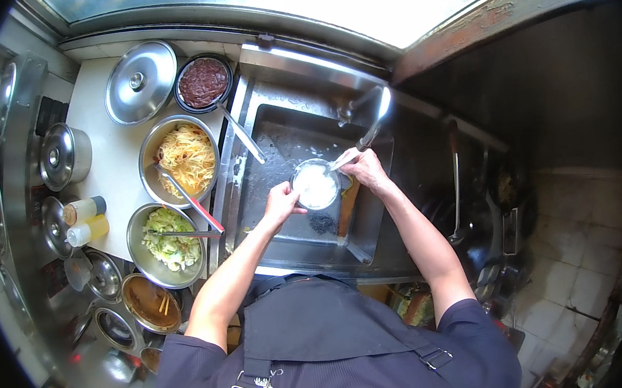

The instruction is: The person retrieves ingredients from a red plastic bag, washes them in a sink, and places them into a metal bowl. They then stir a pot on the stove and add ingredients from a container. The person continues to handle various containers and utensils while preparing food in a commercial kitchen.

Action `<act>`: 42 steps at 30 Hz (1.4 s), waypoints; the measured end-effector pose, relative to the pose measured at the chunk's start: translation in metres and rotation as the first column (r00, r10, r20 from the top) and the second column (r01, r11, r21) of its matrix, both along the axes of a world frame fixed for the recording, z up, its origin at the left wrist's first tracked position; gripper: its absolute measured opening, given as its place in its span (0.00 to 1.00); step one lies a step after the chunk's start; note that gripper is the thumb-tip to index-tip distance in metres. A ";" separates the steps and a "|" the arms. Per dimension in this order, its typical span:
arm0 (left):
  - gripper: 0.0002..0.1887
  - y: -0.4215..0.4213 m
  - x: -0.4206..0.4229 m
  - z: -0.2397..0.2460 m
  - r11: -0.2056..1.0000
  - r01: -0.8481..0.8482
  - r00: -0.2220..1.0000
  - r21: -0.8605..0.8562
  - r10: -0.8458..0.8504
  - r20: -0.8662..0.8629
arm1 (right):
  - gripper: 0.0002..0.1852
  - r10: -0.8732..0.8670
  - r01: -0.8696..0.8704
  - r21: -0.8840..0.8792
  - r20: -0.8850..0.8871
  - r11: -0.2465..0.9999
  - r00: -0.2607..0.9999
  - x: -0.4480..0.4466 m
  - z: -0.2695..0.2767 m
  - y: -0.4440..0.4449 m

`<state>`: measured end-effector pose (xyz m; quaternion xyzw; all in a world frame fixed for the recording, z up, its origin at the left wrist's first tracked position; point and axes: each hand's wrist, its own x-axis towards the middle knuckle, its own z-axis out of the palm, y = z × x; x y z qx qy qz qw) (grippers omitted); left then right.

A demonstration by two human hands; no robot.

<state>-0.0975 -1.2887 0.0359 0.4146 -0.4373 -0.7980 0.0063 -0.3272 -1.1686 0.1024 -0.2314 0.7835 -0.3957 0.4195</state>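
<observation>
Over the sink, my left hand grips the left rim of a small round bowl with white contents. My right hand is curled by the bowl's upper right rim, under the end of the curved faucet. A pale strip runs from there into the bowl; I cannot tell whether it is water or a utensil, or what those fingers hold. Below the bowl, an orange-brown strip and a dark scouring pad-like patch lie in the basin.
Left of the sink stand a bowl of shredded food, a bowl of chopped greens and a dark bowl of reddish-brown food. Tongs and a long handle jut toward the sink. A ladle lies at right.
</observation>
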 end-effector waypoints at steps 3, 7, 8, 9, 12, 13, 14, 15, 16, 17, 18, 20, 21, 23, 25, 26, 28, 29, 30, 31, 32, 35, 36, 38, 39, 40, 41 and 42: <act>0.18 0.005 0.025 0.007 0.999 -0.006 0.997 -0.048 0.010 0.071 | 0.03 -0.125 0.124 0.019 0.208 0.992 0.970 0.007 -0.018 0.002; 0.17 0.012 0.069 0.015 0.997 -0.054 0.995 -0.058 0.058 0.075 | 0.08 -0.095 0.114 -0.067 0.237 0.991 0.967 0.028 -0.063 -0.012; 0.16 0.014 0.080 0.017 0.996 -0.064 0.993 -0.059 0.070 0.093 | 0.13 -0.145 0.148 0.012 0.291 0.989 0.946 0.030 -0.072 -0.018; 0.16 0.016 0.090 0.018 0.994 -0.083 0.992 -0.072 0.089 0.090 | 0.12 -0.169 0.182 -0.012 0.310 0.983 0.936 0.031 -0.079 -0.022; 0.15 0.023 0.114 0.023 0.989 -0.126 0.983 -0.072 0.134 0.124 | 0.06 -0.206 0.203 0.036 0.129 0.979 0.970 0.042 -0.082 -0.032; 0.15 0.025 0.119 0.025 0.987 -0.134 0.984 -0.090 0.144 0.110 | 0.05 -0.169 0.175 -0.030 0.128 0.984 0.977 0.043 -0.078 -0.034; 0.15 0.028 0.124 0.028 0.986 -0.145 0.981 -0.086 0.154 0.118 | 0.06 -0.137 0.140 -0.017 0.124 0.990 0.983 0.044 -0.073 -0.036; 0.15 0.030 0.127 0.030 0.985 -0.155 0.976 -0.071 0.164 0.142 | 0.08 -0.113 0.117 -0.021 0.129 0.993 0.985 0.042 -0.066 -0.038; 0.15 0.032 0.128 0.032 0.983 -0.163 0.975 -0.081 0.173 0.139 | 0.12 -0.239 0.232 0.057 0.236 0.971 0.942 0.042 -0.060 -0.039; 0.14 0.034 0.129 0.033 0.982 -0.171 0.972 -0.081 0.181 0.150 | 0.11 -0.192 0.195 0.002 0.193 0.981 0.962 0.040 -0.055 -0.041; 0.14 0.035 0.128 0.035 0.981 -0.178 0.969 -0.081 0.189 0.161 | 0.13 -0.257 0.268 0.018 0.344 0.963 0.903 0.037 -0.051 -0.042; 0.14 0.037 0.126 0.036 0.980 -0.184 0.970 -0.082 0.194 0.143 | 0.20 -0.214 0.310 -0.078 0.565 0.948 0.797 0.031 -0.046 -0.045; 0.13 0.037 0.123 0.036 0.980 -0.188 0.970 -0.068 0.196 0.144 | 0.20 -0.201 0.309 -0.084 0.594 0.947 0.779 0.029 -0.046 -0.044; 0.13 0.037 0.118 0.035 0.980 -0.181 0.975 -0.078 0.190 0.117 | 0.20 -0.256 0.345 -0.034 0.602 0.938 0.756 0.025 -0.047 -0.044; 0.14 0.035 0.112 0.033 0.981 -0.177 0.978 -0.081 0.185 0.094 | 0.09 -0.221 0.365 -0.091 0.652 0.927 0.725 0.023 -0.048 -0.042; 0.14 0.034 0.108 0.032 0.981 -0.176 0.980 -0.086 0.183 0.081 | 0.09 -0.204 0.361 -0.144 0.612 0.922 0.764 0.024 -0.047 -0.040; 0.14 0.030 0.102 0.031 0.982 -0.166 0.983 -0.094 0.172 0.065 | 0.20 -0.107 0.231 -0.197 0.494 0.953 0.863 0.024 -0.044 -0.036; 0.14 0.028 0.099 0.031 0.983 -0.156 0.985 -0.097 0.163 0.062 | 0.19 -0.114 0.232 -0.187 0.489 0.955 0.865 0.025 -0.042 -0.035; 0.14 0.027 0.095 0.032 0.984 -0.146 0.987 -0.098 0.152 0.060 | 0.18 -0.122 0.234 -0.176 0.485 0.956 0.866 0.026 -0.040 -0.034; 0.14 0.025 0.092 0.033 0.985 -0.144 0.987 -0.095 0.151 0.061 | 0.16 -0.178 0.268 -0.127 0.478 0.955 0.860 0.026 -0.038 -0.033; 0.14 0.024 0.088 0.034 0.986 -0.143 0.987 -0.091 0.149 0.063 | 0.16 -0.170 0.281 -0.156 0.497 0.947 0.851 0.027 -0.036 -0.033; 0.13 0.021 0.077 0.039 0.989 -0.129 0.987 -0.070 0.135 0.091 | 0.14 -0.209 0.326 -0.142 0.522 0.935 0.827 0.027 -0.037 -0.034; 0.13 0.020 0.075 0.040 0.990 -0.126 0.987 -0.062 0.132 0.097 | 0.13 -0.171 0.284 -0.148 0.516 0.947 0.839 0.027 -0.039 -0.035; 0.13 0.019 0.069 0.041 0.992 -0.116 0.987 -0.056 0.121 0.103 | 0.09 -0.164 0.292 -0.136 0.574 0.947 0.802 0.026 -0.046 -0.035; 0.13 0.018 0.067 0.041 0.992 -0.111 0.988 -0.055 0.116 0.103 | 0.09 -0.183 0.288 -0.095 0.577 0.953 0.796 0.024 -0.051 -0.036; 0.13 0.018 0.064 0.040 0.992 -0.112 0.986 -0.060 0.119 0.118 | 0.10 -0.223 0.282 -0.013 0.576 0.959 0.786 0.022 -0.056 -0.037; 0.13 0.017 0.062 0.039 0.993 -0.103 0.989 -0.055 0.108 0.099 | 0.11 -0.268 0.290 0.061 0.598 0.955 0.756 0.020 -0.062 -0.037; 0.13 0.017 0.058 0.036 0.994 -0.099 0.990 -0.055 0.104 0.094 | 0.14 -0.249 0.242 0.076 0.464 0.967 0.850 0.018 -0.067 -0.039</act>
